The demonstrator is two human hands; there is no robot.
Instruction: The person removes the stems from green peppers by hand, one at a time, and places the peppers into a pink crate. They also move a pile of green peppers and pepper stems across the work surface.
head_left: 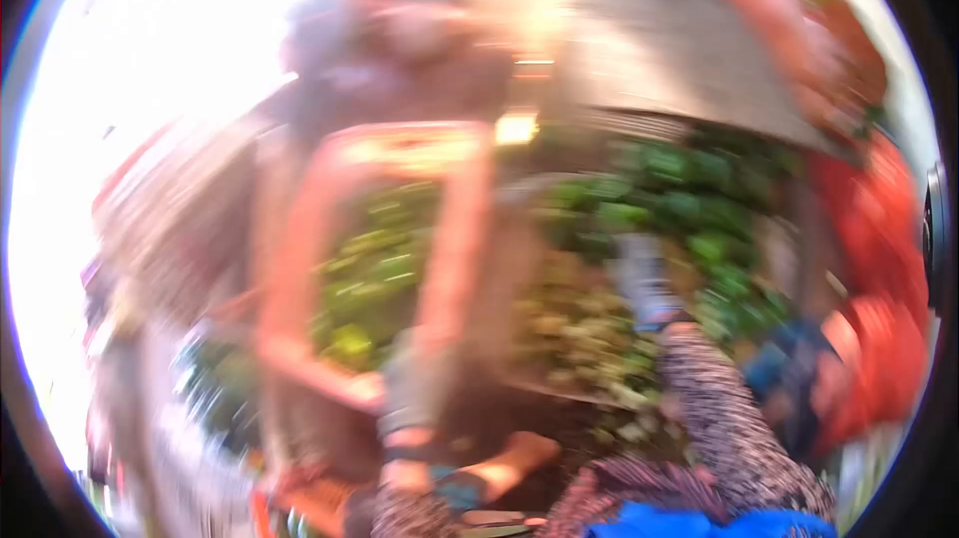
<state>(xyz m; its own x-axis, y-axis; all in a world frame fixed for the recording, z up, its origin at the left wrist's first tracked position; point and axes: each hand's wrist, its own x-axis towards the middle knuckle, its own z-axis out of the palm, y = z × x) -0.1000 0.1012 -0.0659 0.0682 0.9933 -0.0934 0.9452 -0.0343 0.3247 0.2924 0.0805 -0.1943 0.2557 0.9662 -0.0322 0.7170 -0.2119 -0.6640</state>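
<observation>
Motion blur smears the whole view. My left hand (408,388), in a pale grey glove, is at the near right corner of an orange plastic crate (455,238). Yellow-green produce (372,273) fills part of that crate. Over to the right, my right hand (641,273), also gloved, reaches out over a heap of dark green leafy produce (704,193). Paler yellow-green pieces (574,323) lie beside that hand, to its left. The fingers of both hands are too blurred to show what they hold.
A bare foot (519,458) rests on the ground below the crate. Stuffed red-orange sacks (874,228) stand along the right, and a grey-brown sheet (679,38) lies at the back. Another person (400,38) appears blurred beyond the crate. Dark green produce (225,383) sits at left.
</observation>
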